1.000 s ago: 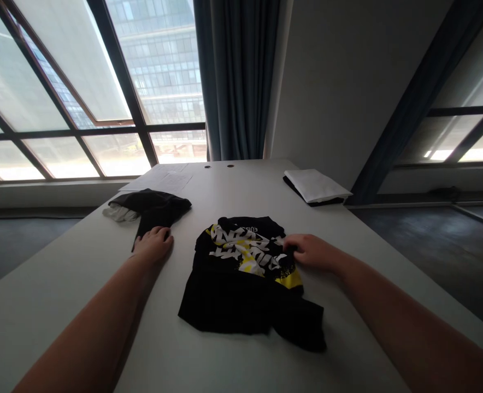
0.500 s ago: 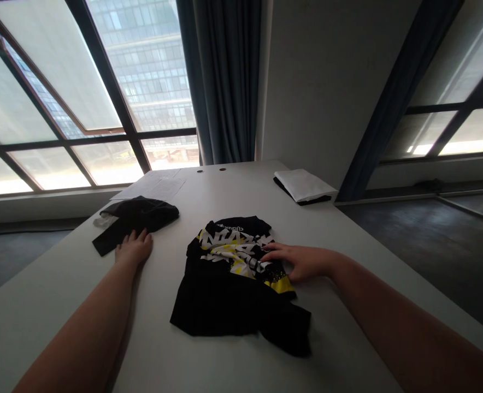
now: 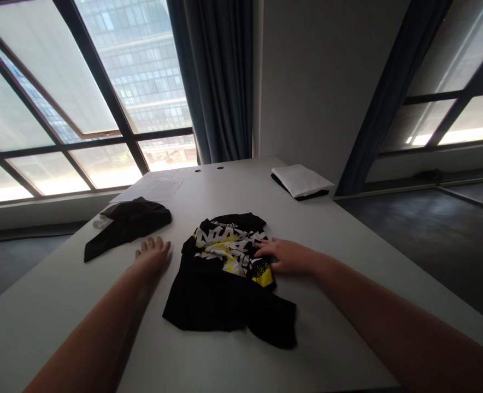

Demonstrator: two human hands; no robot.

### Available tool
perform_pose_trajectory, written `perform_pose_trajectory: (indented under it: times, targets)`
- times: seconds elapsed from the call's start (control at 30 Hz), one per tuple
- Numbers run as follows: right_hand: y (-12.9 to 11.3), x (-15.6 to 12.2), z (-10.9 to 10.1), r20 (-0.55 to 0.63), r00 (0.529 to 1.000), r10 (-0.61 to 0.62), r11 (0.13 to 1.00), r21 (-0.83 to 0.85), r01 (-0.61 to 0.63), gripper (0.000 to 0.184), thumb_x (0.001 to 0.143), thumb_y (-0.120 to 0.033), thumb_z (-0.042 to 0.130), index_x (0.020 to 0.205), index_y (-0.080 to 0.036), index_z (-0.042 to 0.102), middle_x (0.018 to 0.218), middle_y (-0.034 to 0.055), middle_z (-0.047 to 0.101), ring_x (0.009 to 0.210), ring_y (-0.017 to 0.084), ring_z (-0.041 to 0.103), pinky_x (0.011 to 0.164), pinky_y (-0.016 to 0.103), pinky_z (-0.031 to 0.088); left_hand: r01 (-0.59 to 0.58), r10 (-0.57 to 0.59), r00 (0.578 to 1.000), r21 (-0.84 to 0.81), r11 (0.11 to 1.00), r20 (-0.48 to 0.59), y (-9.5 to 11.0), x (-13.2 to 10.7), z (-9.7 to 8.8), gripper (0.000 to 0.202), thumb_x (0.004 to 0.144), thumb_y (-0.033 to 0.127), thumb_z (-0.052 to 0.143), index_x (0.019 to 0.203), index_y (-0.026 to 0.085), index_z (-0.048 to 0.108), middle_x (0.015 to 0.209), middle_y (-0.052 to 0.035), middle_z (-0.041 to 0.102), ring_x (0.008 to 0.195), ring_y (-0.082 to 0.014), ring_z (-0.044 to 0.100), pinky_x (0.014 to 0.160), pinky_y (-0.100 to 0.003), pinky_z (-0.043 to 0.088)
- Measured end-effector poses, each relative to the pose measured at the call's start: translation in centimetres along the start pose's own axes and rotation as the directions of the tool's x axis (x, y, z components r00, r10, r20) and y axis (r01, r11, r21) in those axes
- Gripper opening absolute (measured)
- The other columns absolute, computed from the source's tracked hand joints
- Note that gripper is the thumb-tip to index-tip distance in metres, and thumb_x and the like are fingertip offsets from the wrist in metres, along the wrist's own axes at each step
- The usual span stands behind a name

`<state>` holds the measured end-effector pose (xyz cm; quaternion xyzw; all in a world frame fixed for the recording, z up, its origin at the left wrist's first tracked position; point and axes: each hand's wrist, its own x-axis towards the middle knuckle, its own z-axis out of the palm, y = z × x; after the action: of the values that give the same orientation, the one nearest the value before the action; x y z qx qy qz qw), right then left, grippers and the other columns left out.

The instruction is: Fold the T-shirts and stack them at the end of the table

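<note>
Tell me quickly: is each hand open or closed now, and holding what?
Left hand: open, flat on the table, holding nothing.
Right hand: open, resting on the shirt, gripping nothing.

Printed shirt (image 3: 229, 278) on table (image 3: 348, 240), crumpled garment (image 3: 129, 224) left

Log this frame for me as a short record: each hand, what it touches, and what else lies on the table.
left hand: open, palm down on the table, between the two garments
right hand: open, fingers lying on the right edge of the printed black shirt
shirt state: partly folded, print facing up
left of the hands: crumpled dark garment
far end: paper sheets; folded white cloth near the right corner
</note>
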<state>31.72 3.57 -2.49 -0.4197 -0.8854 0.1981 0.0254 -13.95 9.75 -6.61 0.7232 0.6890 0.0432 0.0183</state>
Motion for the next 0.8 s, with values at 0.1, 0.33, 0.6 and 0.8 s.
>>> perform_pose_trajectory:
  times: [0.1, 0.33, 0.6, 0.8]
  targets:
    - [0.6, 0.2, 0.2, -0.059, 0.998, 0.016, 1.0, -0.011, -0.017, 0.052, 0.085, -0.029, 0.06, 0.136, -0.024, 0.068, 0.154, 0.0076, 0.052, 0.145, 0.03, 0.045, 0.123, 0.048, 0.029, -0.22, 0.209, 0.973, -0.126, 0.967, -0.094, 7.2, -3.8, -1.8, 0.065, 0.105, 0.049, 0.026, 0.159, 0.014, 0.035, 0.166, -0.0218, 0.03, 0.154, -0.0356, 0.028, 0.118, -0.053, 0.034]
    - [2.3, 0.3, 0.1, -0.209, 0.974, 0.09, 0.996, -0.004, -0.092, 0.047, 0.085, -0.023, 0.056, 0.129, -0.024, 0.072, 0.144, 0.0067, 0.062, 0.134, 0.029, 0.058, 0.115, 0.042, 0.042, -0.83, 0.844, 0.536, -0.18, 0.527, 0.002, 17.3, -11.8, -3.0, 0.094, 0.086, 0.069, 0.064, 0.164, 0.036, 0.025, 0.168, -0.0077, 0.031, 0.151, -0.0347, 0.034, 0.124, -0.052, 0.028]
    - [5.8, 0.4, -0.1, -0.334, 0.903, 0.27, 0.96, 0.017, -0.28, 0.049, 0.084, -0.016, 0.052, 0.128, -0.023, 0.072, 0.132, 0.0075, 0.071, 0.123, 0.027, 0.065, 0.111, 0.041, 0.046, -0.605, 0.595, 0.796, -0.184, 0.775, -0.11, 14.2, -7.3, -1.8, 0.037, 0.093, 0.027, 0.053, 0.126, 0.027, 0.069, 0.129, -0.0084, 0.069, 0.12, -0.0277, 0.063, 0.108, -0.043, 0.046]
    - [1.7, -0.5, -0.8, -0.47, 0.881, -0.048, 0.998, 0.014, 0.062, 0.065, 0.07, 0.0, 0.05, 0.129, -0.02, 0.069, 0.156, 0.0102, 0.049, 0.148, 0.027, 0.038, 0.123, 0.049, 0.03, -0.291, 0.25, 0.957, -0.442, 0.849, -0.151, 12.1, -5.1, -2.2, 0.033, 0.095, 0.03, 0.042, 0.118, 0.025, 0.065, 0.112, -0.0061, 0.074, 0.106, -0.026, 0.069, 0.095, -0.039, 0.052]
